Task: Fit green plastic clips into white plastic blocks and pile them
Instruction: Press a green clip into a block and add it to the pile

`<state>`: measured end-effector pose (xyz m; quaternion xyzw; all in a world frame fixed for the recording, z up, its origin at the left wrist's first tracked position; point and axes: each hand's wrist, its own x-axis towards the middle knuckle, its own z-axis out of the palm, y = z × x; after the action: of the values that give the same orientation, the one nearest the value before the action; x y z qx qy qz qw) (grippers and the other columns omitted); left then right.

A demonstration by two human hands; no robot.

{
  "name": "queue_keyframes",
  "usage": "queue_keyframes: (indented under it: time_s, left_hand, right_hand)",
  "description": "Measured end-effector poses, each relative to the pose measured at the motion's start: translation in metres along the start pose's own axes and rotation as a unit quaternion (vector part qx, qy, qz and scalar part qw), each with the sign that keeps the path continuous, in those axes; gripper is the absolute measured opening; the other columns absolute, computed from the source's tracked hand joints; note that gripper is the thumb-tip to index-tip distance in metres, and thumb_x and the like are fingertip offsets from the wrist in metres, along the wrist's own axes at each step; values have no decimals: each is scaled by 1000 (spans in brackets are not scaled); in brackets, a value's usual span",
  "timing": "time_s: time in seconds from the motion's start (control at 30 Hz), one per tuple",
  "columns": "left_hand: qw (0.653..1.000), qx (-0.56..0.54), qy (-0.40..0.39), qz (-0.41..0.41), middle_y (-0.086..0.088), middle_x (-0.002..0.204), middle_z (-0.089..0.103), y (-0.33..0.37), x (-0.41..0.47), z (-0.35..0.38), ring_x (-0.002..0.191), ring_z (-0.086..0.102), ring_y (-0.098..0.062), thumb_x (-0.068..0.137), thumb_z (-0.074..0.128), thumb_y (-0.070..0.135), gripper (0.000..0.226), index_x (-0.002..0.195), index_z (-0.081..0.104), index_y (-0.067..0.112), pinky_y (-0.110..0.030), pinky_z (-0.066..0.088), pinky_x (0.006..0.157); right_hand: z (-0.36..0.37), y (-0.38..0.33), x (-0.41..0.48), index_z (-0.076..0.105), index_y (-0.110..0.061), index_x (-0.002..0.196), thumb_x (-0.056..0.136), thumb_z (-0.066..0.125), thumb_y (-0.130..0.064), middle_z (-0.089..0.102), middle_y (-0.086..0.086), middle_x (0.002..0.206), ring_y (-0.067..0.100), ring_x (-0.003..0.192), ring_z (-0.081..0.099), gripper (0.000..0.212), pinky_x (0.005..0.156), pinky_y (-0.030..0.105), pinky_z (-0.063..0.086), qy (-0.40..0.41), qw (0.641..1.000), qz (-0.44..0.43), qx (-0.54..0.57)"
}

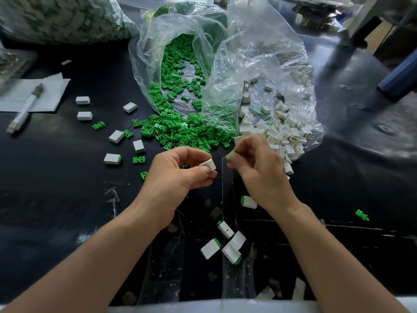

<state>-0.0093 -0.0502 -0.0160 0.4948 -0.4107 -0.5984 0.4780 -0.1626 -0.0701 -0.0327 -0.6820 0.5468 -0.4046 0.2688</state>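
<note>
**Clip and block held apart, ready to be joined**

We hold a white block [208, 164] in our left hand [180, 170], pinched between the thumb and curled fingers just above the black table [67, 199]. Our right hand [259, 168] pinches a green clip [232, 152], and only its tips show past the fingers. The two pieces are near each other but not touching, so we judge that the fitting itself is the step in hand and is not yet done. Next we need to turn the block's open end toward the clip, line the clip up straight and push it home. We cannot tell which way that opening faces now.

Just beyond our hands a heap of loose clips [180, 132] spills from a clear bag [158, 41]. To its right, empty blocks [282, 136] lie in the mouth of a second bag [259, 64]. Both are within easy reach.

A few finished pieces [225, 245], blocks with green ends, lie loosely near us. Others are scattered on the left among stray clips. We see no tidy pile, so the piling seems mostly ahead of us.

Far left, a pen [24, 109] rests on a sheet of paper [52, 91], and a big bag [56, 16] sits at the top corner. Nothing lies between our hands, though the strays beneath could be knocked about if we drop our wrists.
</note>
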Motion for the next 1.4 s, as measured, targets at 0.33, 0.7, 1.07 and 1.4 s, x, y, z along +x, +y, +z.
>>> queue_keyframes:
  time_s: [0.33,0.7,1.07,1.4]
  left_hand:
    - [1000,24,-6,3,3,63,67,-2,0,-2,63,68,-12,79,66,-4,17,74,64,12,-20,55,55]
    - [998,58,-13,16,-3,67,68,-4,0,-2,61,64,-8,74,70,-1,14,74,66,12,-17,51,52]
    - [997,60,-28,25,1,60,68,-3,0,-2,56,64,-7,73,69,-7,17,73,66,9,-17,52,52]
    - [997,49,-47,21,-3,60,68,-3,0,-4,56,65,-9,72,70,-4,13,73,66,8,-17,51,51]
  right_hand:
    - [-4,-9,-5,59,-34,92,86,59,2,59,-18,81,-5,77,56,37,74,15,45,-50,992,6,113]
    - [-6,-13,-8,66,-28,82,83,64,0,64,-16,71,-2,69,59,28,67,16,46,-91,986,-1,137]
    - [-10,-14,-6,61,-26,77,78,69,1,60,-8,70,8,66,58,27,67,27,51,-96,985,19,141]
    - [-9,-15,-8,59,-24,75,77,70,1,60,-8,67,10,63,57,27,65,30,51,-90,984,31,150]
